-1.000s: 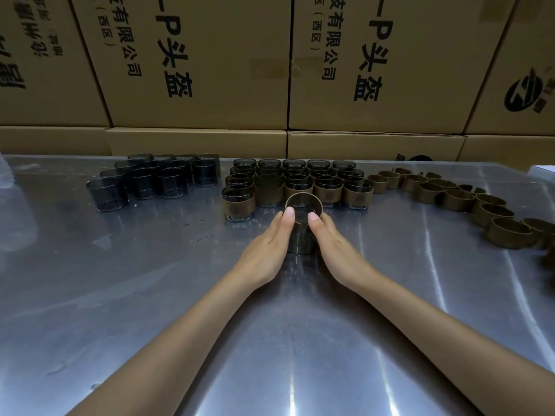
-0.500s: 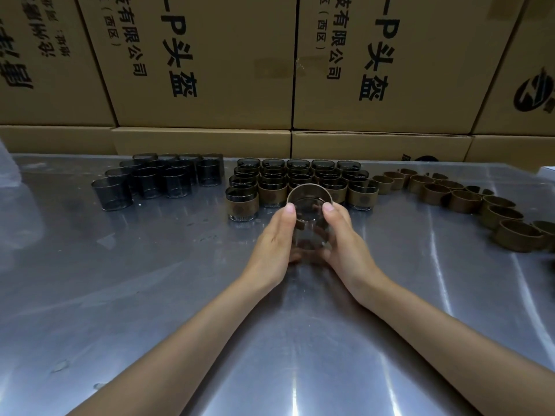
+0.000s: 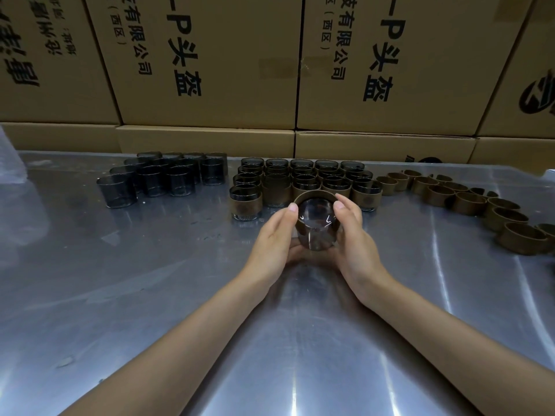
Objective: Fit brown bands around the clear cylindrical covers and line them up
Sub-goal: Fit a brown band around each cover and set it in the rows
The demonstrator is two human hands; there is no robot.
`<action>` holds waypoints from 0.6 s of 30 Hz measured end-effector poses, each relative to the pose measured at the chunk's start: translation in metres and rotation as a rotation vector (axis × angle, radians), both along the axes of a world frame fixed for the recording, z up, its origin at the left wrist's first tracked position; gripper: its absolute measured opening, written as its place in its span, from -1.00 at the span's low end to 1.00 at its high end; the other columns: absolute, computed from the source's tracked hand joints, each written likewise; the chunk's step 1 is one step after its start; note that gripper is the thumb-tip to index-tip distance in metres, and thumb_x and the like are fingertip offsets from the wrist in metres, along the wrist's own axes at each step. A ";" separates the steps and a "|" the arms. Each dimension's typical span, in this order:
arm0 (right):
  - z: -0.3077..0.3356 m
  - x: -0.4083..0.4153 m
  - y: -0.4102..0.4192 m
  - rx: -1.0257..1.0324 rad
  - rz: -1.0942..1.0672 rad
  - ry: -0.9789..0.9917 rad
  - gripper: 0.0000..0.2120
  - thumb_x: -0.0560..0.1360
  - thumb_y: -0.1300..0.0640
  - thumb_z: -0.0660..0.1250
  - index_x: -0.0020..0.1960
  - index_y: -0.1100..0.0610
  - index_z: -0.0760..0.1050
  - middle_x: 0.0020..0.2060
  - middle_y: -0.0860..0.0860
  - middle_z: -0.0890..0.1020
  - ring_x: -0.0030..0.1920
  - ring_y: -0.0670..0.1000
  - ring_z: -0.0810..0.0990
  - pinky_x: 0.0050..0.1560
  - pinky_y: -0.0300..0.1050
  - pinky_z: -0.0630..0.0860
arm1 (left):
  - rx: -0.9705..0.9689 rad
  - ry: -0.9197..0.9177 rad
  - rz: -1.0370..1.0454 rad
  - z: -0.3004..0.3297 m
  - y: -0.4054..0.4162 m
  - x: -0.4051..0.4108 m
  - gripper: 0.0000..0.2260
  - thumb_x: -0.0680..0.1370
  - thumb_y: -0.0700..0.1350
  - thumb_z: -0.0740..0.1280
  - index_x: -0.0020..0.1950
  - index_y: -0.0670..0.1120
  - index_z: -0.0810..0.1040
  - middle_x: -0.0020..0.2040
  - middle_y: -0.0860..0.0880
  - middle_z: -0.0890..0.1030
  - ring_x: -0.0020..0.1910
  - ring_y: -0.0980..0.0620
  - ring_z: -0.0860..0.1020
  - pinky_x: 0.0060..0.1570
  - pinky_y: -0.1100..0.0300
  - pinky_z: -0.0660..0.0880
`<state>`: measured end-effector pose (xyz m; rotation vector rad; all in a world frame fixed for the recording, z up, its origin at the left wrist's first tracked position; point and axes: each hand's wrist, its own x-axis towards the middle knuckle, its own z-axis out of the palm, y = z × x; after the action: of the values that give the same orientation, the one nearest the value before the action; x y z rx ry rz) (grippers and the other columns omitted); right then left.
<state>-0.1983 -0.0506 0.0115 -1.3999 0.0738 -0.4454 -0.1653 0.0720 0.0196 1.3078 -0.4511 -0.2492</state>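
Both forearms reached forward from the bottom edge and met over the middle of the metal table (image 3: 150, 295). The left hand (image 3: 271, 241) and the right hand (image 3: 353, 244) cupped a clear cylindrical cover (image 3: 315, 232) from either side, fingers curled around its wall, and held it tilted with its closed end toward the camera. A brown band (image 3: 313, 196) circled its far end; how far on it sat was hard to judge.

Just behind the hands stood a block of banded covers (image 3: 300, 184) in close rows. To the left, near the far edge, stood a cluster of bare covers (image 3: 162, 178), and to the right a curving trail of loose bands (image 3: 468, 202) ran off toward the table's right side, where the frame cut it off.

Stacked cardboard boxes (image 3: 210, 70) printed with black characters rose behind the table. A pale, blurred shape showed at the left edge, too indistinct to name.
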 end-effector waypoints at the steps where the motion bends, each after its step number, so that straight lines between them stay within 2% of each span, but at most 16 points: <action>1: 0.000 0.000 0.000 -0.004 -0.011 0.005 -0.63 0.36 -0.26 0.23 0.16 -0.31 0.39 0.23 -0.04 0.55 0.26 -0.01 0.53 0.32 0.19 0.43 | -0.002 0.017 0.001 0.000 0.000 0.001 -0.74 0.67 0.01 0.14 0.16 -0.04 0.58 0.06 -0.06 0.69 0.05 -0.05 0.67 -0.09 0.22 0.59; 5: 0.001 0.001 0.000 0.053 -0.003 0.014 -0.76 0.56 -0.11 0.21 0.22 -0.25 0.37 0.25 -0.01 0.55 0.28 0.01 0.51 0.34 0.18 0.42 | -0.017 0.083 -0.019 0.000 0.001 0.004 -0.74 0.64 0.01 0.20 0.22 -0.04 0.58 0.10 -0.05 0.68 0.04 -0.04 0.67 -0.10 0.23 0.58; 7: 0.001 0.003 -0.002 0.116 0.055 0.027 -0.69 0.62 -0.01 0.15 0.36 -0.10 0.34 0.29 0.04 0.53 0.27 0.01 0.52 0.31 0.13 0.46 | -0.048 0.126 -0.039 0.000 0.003 0.006 -0.70 0.61 0.02 0.26 0.30 -0.04 0.53 0.16 -0.03 0.66 0.05 -0.03 0.67 -0.06 0.22 0.57; 9: 0.004 0.003 -0.007 0.172 0.151 0.058 -0.59 0.63 0.04 0.14 0.46 0.07 0.29 0.33 0.10 0.52 0.25 0.02 0.53 0.19 0.00 0.51 | -0.080 0.150 -0.045 0.000 0.006 0.009 -0.60 0.54 0.03 0.33 0.35 -0.09 0.49 0.18 -0.03 0.65 0.09 -0.03 0.65 0.11 0.14 0.54; 10: 0.006 0.002 -0.011 0.195 0.205 0.090 -0.58 0.60 0.05 0.17 0.43 0.12 0.34 0.30 0.11 0.55 0.23 0.03 0.55 0.13 -0.06 0.52 | -0.092 0.149 -0.050 0.000 0.008 0.010 -0.56 0.50 0.04 0.36 0.33 -0.11 0.50 0.15 -0.03 0.66 0.09 -0.02 0.64 0.16 0.13 0.53; 12: 0.014 -0.002 -0.020 0.216 0.322 0.183 -0.61 0.47 0.02 0.27 0.25 0.12 0.52 0.18 0.08 0.64 0.14 0.03 0.62 0.07 -0.14 0.53 | -0.106 0.162 -0.075 0.003 0.013 0.012 -0.55 0.43 0.05 0.38 0.25 -0.13 0.55 0.07 -0.03 0.68 0.05 0.01 0.65 0.10 0.21 0.56; 14: 0.018 -0.004 -0.029 0.244 0.424 0.252 -0.61 0.36 0.01 0.33 0.15 0.12 0.58 0.14 0.10 0.66 0.09 0.06 0.65 0.11 -0.12 0.51 | -0.068 0.205 -0.115 0.007 0.016 0.014 -0.53 0.41 0.07 0.38 0.25 -0.13 0.55 0.09 -0.05 0.69 0.06 0.03 0.65 0.04 0.26 0.57; 18: 0.016 -0.005 -0.041 0.283 0.553 0.242 -0.69 0.32 0.12 0.43 0.05 0.14 0.68 0.19 0.16 0.62 0.17 0.10 0.62 0.21 -0.08 0.52 | 0.098 0.267 -0.237 0.010 0.024 0.017 -0.51 0.39 0.18 0.40 0.21 -0.07 0.56 0.07 0.00 0.70 0.06 0.10 0.66 -0.04 0.30 0.56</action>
<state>-0.2030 -0.0920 0.0275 -1.1280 -0.0537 0.1897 -0.1478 0.0964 0.0300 1.2936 -0.3691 -0.6428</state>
